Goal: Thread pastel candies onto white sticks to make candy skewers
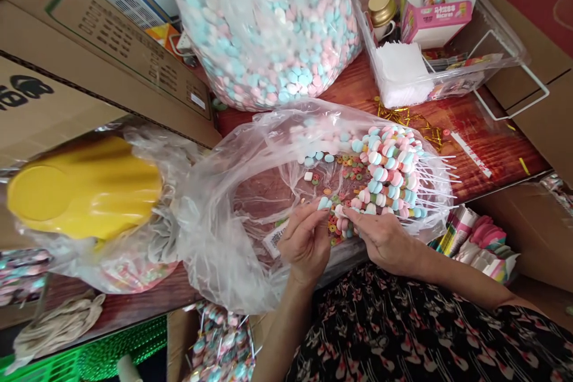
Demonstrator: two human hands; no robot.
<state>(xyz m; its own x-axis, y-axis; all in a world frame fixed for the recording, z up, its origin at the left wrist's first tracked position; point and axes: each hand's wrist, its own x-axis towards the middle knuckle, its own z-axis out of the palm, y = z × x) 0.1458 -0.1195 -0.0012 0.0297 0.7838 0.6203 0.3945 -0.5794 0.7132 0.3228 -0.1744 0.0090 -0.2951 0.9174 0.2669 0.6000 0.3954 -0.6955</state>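
Note:
My left hand [307, 239] pinches a pale blue candy piece [323, 203] between thumb and fingertips. My right hand [380, 236] is closed on a candy skewer [347, 218], its fingertips meeting the left hand's. Just beyond them lies a pile of finished candy skewers [391, 170] in pink, blue and white, their thin sticks pointing right. Loose candies and small coloured rings [344, 170] are scattered on a clear plastic sheet [233, 191] spread over the red wooden table [483, 125].
A big clear bag of pastel candies [273, 30] stands behind. A clear bin [501, 30] at the back right holds a pink box, a gold-lidded jar and white napkins. A yellow plastic container [85, 188] lies in a bag at left. Cardboard boxes [102, 42] flank both sides.

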